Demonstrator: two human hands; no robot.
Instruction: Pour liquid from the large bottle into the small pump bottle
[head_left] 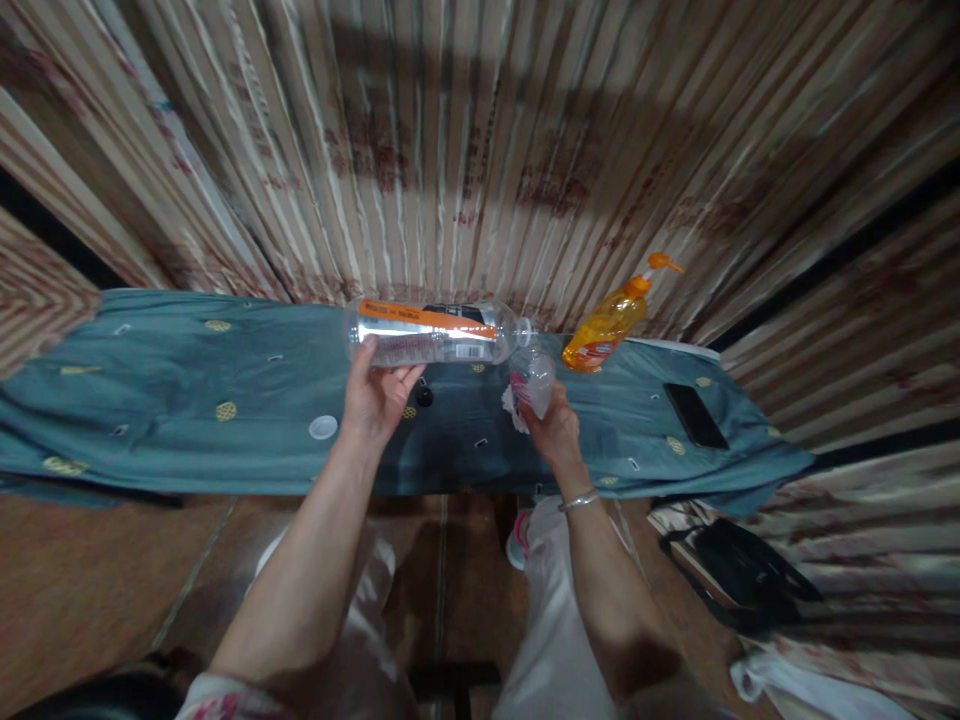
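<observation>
Along the far left stretched a surface [161, 400] draped in green-blue cloth with yellow motifs, backed by a pleated, patterned curtain [450, 150]. A round white lid [323, 428] lay on it, near the left forearm. Next came the left hand [375, 398], clasped around a large clear plastic bottle [427, 345] with an orange-and-silver label; the bottle was held on its side over the surface, its mouth toward the right. A small black disc [424, 396] lay just below the bottle. The right hand [556, 422], well apart from the left and with a bangle [579, 500] at the wrist, gripped a small translucent container [537, 370] near that mouth; whether the two touched could not be told. Crumpled white material [516, 408] showed beside the container. Farther right stood a tilted-looking orange pump bottle [604, 332], then a black smartphone [695, 415].
</observation>
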